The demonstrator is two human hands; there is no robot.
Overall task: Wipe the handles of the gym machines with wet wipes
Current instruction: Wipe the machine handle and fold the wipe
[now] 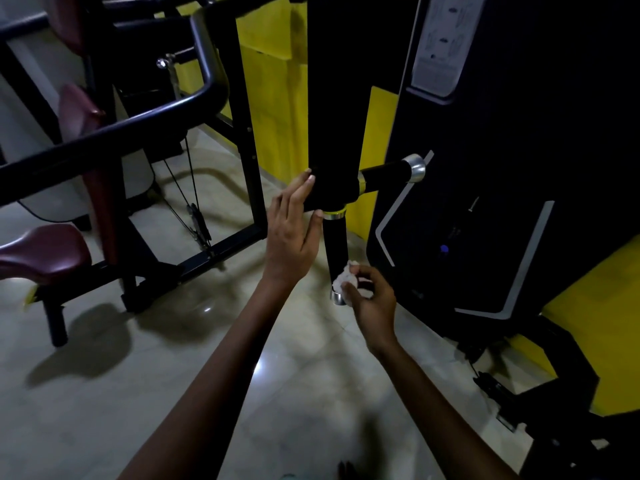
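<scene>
A black machine arm (332,98) hangs down in the middle of the view and ends in two black handles with chrome caps. The lower handle (336,244) points down; the side handle (388,173) points right. My right hand (372,299) holds a crumpled white wet wipe (344,277) against the bottom end of the lower handle, just above its chrome cap (337,297). My left hand (294,233) rests flat on the left side of the arm's thick end, fingers straight and spread, thumb near the yellow ring (334,213).
A black weight-stack housing (502,168) with an instruction label (440,39) stands right behind the handles. At the left is another machine with black tube frame (114,133), cables and maroon pads (45,251). Yellow wall panels (273,98) lie behind. The floor is glossy beige tile (173,393).
</scene>
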